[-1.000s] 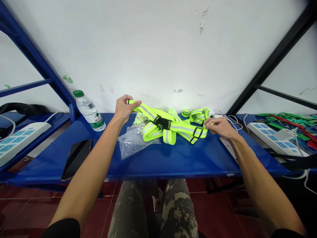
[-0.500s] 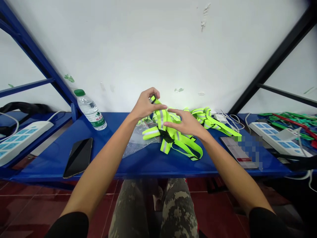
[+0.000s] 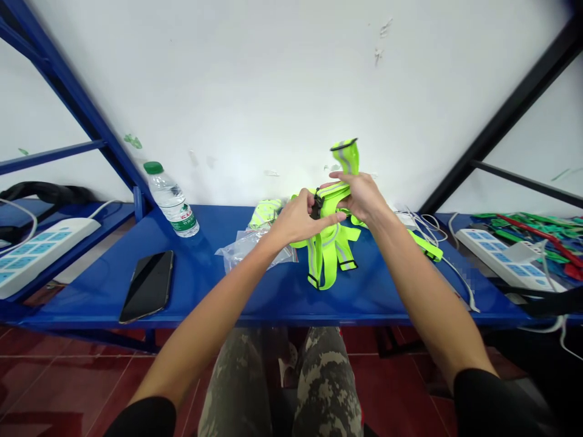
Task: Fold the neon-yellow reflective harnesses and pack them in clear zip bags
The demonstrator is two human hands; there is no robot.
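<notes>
A neon-yellow reflective strap harness (image 3: 328, 252) with grey stripes and black buckles hangs bunched above the blue shelf (image 3: 255, 297). My left hand (image 3: 298, 221) pinches it near a black buckle. My right hand (image 3: 359, 194) grips the upper fold, and a loop of strap sticks up above its fingers. The harness's lower loops dangle down to the shelf. A clear plastic bag (image 3: 248, 249) lies on the shelf just left of my hands. Another piece of yellow strap (image 3: 423, 246) lies behind my right forearm.
A water bottle (image 3: 172, 200) with a green cap stands at the back left, and a black phone (image 3: 148, 285) lies near the front edge. White power strips (image 3: 36, 252) (image 3: 510, 258) sit on both sides, with cables and green and red items (image 3: 537, 227) at the far right.
Both hands have gathered the harness from spread flat on the shelf into a bunch and lifted it up. My hands moved together and to the right.
</notes>
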